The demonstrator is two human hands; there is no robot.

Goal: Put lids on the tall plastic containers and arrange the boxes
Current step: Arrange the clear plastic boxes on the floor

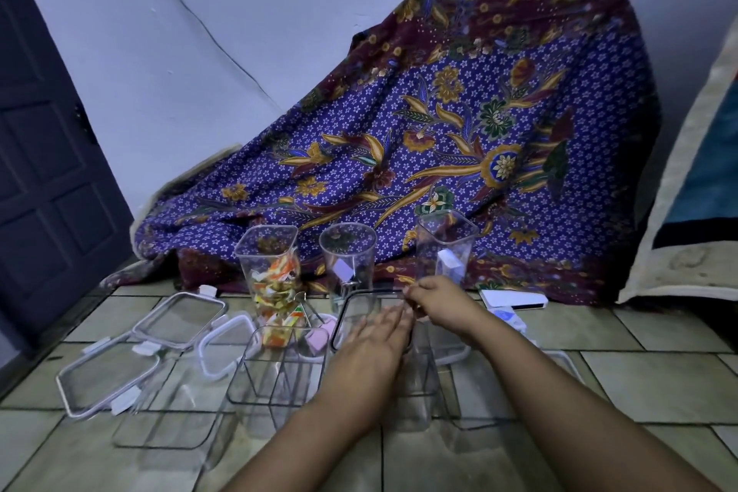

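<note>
Item one: my right hand (437, 302), fingertips pinched on the far edge of a dark-rimmed clear lid (359, 316). My left hand (375, 347) lies flat on that lid, fingers spread, grasping nothing. The lid sits atop a tall clear container (415, 391) in the near row. Beside it, left: an open tall container (275, 371). Far row: three open tall containers, one holding coloured wrappers (275, 276). Left, on the tiled floor (659, 375): white-rimmed lids (179, 318). Behind: patterned cloth (439, 140).

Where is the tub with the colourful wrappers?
The wrapper-filled container stands left of centre, before the patterned cloth, leftmost of three tall tubs, behind the loose lids.
</note>
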